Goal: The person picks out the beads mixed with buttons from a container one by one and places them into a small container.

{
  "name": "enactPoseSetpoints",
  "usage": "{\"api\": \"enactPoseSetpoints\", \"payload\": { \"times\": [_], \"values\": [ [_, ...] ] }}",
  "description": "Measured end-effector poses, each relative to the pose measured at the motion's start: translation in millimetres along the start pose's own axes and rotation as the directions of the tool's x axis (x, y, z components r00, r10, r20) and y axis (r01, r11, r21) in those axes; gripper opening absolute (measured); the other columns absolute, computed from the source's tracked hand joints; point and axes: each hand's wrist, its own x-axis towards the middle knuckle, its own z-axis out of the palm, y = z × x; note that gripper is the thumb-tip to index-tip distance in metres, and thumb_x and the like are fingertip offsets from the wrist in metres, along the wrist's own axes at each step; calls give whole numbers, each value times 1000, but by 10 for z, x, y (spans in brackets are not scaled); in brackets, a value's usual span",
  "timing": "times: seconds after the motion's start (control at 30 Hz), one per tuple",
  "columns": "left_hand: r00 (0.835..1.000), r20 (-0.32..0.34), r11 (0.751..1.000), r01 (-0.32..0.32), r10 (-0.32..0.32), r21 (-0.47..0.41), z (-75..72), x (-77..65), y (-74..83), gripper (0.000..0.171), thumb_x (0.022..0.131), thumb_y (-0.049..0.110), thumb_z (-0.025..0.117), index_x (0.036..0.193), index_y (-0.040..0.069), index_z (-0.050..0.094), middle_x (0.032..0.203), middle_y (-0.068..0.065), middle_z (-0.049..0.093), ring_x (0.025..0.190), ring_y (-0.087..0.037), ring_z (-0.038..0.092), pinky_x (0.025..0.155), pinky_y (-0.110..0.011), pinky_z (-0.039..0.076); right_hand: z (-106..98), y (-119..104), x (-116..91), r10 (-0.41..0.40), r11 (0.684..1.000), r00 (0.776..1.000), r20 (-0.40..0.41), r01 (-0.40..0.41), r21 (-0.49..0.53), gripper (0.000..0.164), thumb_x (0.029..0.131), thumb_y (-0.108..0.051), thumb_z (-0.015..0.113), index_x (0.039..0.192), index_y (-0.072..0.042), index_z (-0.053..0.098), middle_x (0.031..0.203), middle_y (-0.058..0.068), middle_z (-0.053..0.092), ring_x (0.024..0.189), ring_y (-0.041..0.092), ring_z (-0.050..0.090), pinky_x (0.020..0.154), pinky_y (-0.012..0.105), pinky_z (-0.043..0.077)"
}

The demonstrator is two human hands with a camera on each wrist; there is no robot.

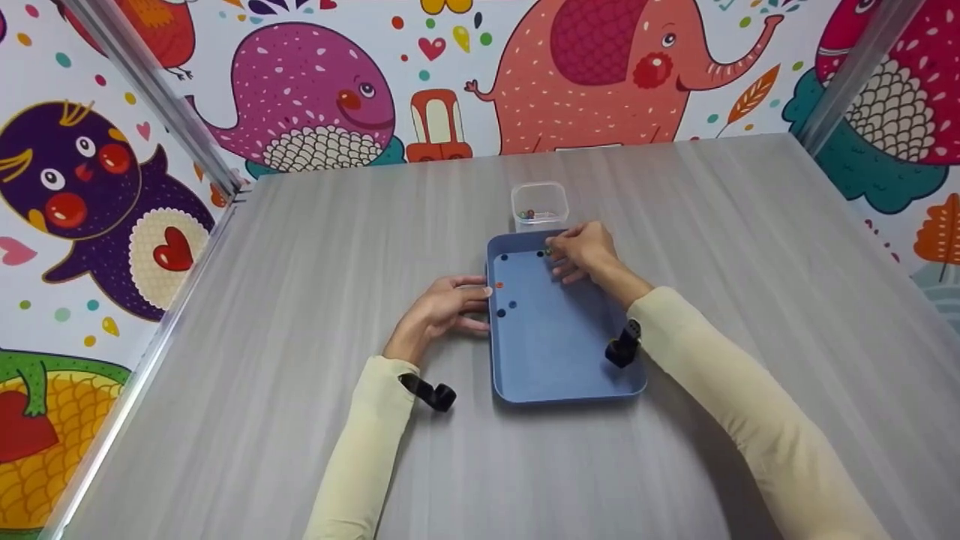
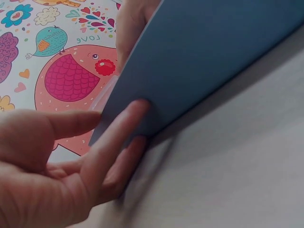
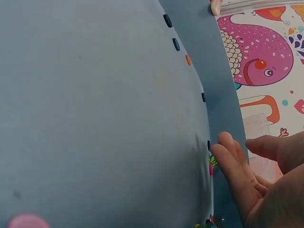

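A blue tray (image 1: 562, 352) lies on the table with several small dark discs (image 1: 501, 313) and one orange disc (image 1: 499, 285) along its left side. My left hand (image 1: 448, 306) rests against the outside of its left wall; in the left wrist view the fingertips (image 2: 140, 105) touch that wall, the thumb near the rim. My right hand (image 1: 585, 251) reaches over the tray's far end. In the right wrist view its thumb and fingers stand apart, with the fingertips beside a green-striped piece (image 3: 213, 162) and a pink piece (image 3: 211, 169) at the wall.
Just beyond the tray stands a clear plastic box (image 1: 540, 196) with several small coloured pieces inside. A blurred pink round piece (image 3: 28, 222) shows at the lower left of the right wrist view. Printed walls (image 1: 450, 67) border the grey table (image 1: 300, 247).
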Motion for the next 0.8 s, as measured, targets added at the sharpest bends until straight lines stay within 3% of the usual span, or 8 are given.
{"api": "enactPoseSetpoints", "payload": {
  "times": [0.27, 0.43, 0.8],
  "values": [
    [1000, -3, 1000, 4, -5, -14, 5, 5, -1, 49, 98, 6, 62, 144, -1, 46, 134, -26, 62, 112, -29, 68, 71, -39, 66, 65, 22, 15, 29, 999, 999, -20, -30, -45, 27, 96, -20, 69, 111, 2, 67, 91, 14, 76, 53, 11, 69, 55, 30, 63],
    [1000, 2, 1000, 1, -1, -9, 3, 3, 2, 48, 98, 6, 62, 143, -1, 47, 133, -26, 63, 109, -28, 69, 71, -39, 66, 79, 32, 15, 19, 998, 999, -30, -21, -66, 27, 96, -20, 68, 111, 3, 67, 92, 14, 76, 54, 11, 69, 55, 29, 63],
    [1000, 11, 1000, 1, -1, -22, 8, 14, -2, 49, 98, 6, 61, 144, 0, 46, 134, -26, 62, 111, -28, 68, 72, -40, 66, 103, 62, 57, 22, 998, 999, -39, -24, -54, 24, 94, -17, 69, 106, 4, 67, 73, 5, 71, 50, 11, 67, 52, 29, 62]
  ]
}}
